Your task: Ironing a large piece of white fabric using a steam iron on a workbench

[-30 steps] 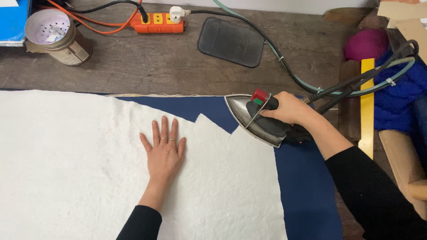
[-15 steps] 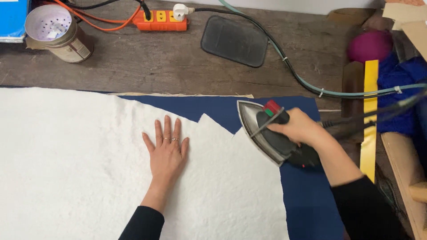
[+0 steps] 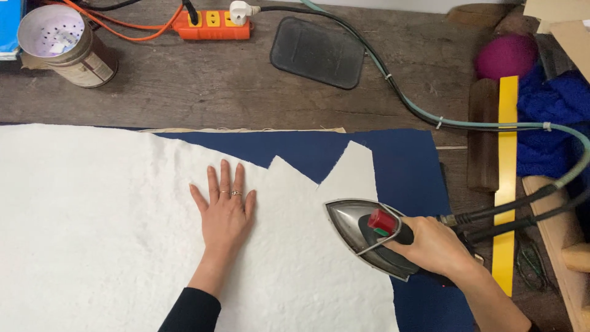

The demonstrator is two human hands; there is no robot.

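Note:
A large white fibrous sheet lies over a dark blue cloth on a wooden table. My left hand rests flat on the white sheet, fingers spread, with rings on two fingers. My right hand grips the black handle of a silver steam iron with a red knob. The iron's sole sits on the white sheet's jagged right edge, tip pointing left. Its hoses run off to the right.
At the table's back stand a perforated tin can, an orange power strip and a black rubber pad. A yellow ruler, a wooden block, blue fabric and a magenta ball lie at the right.
My right hand has slid the iron down and to the right along the white sheet's edge, baring a pointed flap of the sheet. My left hand stays flat in place.

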